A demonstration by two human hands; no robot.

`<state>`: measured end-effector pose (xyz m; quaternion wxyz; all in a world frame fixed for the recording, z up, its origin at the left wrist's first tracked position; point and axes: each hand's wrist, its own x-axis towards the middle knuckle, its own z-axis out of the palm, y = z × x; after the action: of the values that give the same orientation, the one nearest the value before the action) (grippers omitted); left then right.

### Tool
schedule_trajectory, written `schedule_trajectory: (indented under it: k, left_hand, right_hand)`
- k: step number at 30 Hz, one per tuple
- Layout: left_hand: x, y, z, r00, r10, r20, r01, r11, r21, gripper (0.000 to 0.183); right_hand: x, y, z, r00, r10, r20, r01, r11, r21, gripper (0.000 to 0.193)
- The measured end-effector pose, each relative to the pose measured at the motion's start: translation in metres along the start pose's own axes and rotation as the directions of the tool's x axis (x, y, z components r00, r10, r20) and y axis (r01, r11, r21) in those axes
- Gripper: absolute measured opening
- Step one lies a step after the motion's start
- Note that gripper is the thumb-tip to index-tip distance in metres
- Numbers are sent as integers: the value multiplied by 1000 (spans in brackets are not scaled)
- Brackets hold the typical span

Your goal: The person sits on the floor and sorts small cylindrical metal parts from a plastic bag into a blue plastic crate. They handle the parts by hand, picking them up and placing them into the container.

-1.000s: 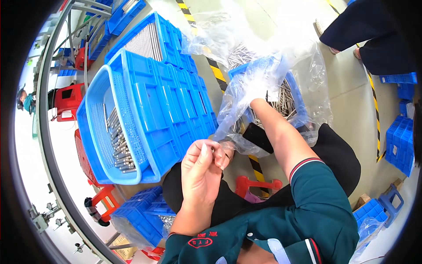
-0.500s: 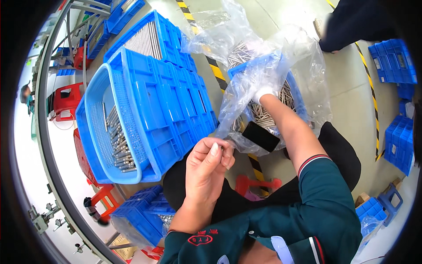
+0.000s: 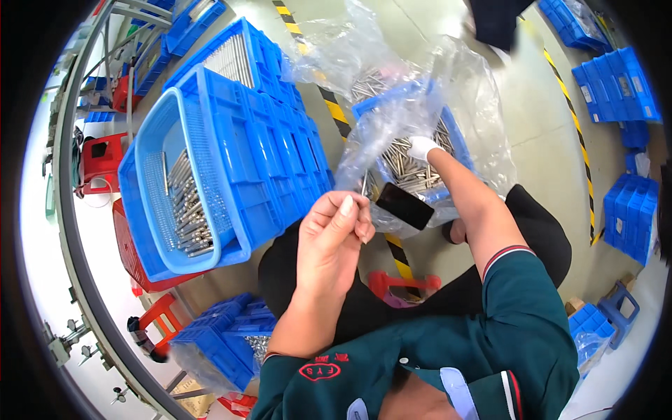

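Left hand (image 3: 329, 238) pinched, contents unclear; right hand (image 3: 423, 148) at metal rods (image 3: 402, 166), grip hidden; blue bin (image 3: 456, 138) near, likely for easy reach.

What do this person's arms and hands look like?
The person wears short dark-green sleeves; the right one's cuff has thin red and white stripes. The forearms are uncovered, with no cables in sight. The left hand is bare; the right hand seems to wear a white glove, its fingers hard to make out.

Rods (image 3: 404, 168) in bin (image 3: 456, 136), phone (image 3: 404, 206) at its near edge (basket (image 3: 152, 203) left)
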<state>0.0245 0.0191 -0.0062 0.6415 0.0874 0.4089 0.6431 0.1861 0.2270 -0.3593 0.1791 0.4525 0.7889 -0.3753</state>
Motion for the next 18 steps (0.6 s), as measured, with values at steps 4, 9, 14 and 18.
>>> schedule_trajectory:
  k: [4,9,14,18]
  left_hand:
    - [-3,0,3,1000,2,12,-2,1000,-13,16]
    - [0,-2,5,999,2,49,-2,1000,2,17]
    - [-3,-7,7,998,-8,69,7,1000,9,18]
    - [-4,-6,3,999,-6,43,6,1000,0,18]
  right_hand:
    - [-24,17,16,1000,6,-25,-9,990,-141,33]
    - [-68,24,11,991,117,58,-104,975,-196,30]
    - [-79,24,-5,996,53,74,-23,932,-363,30]
    - [-49,1,-2,994,81,67,-62,967,-246,47]
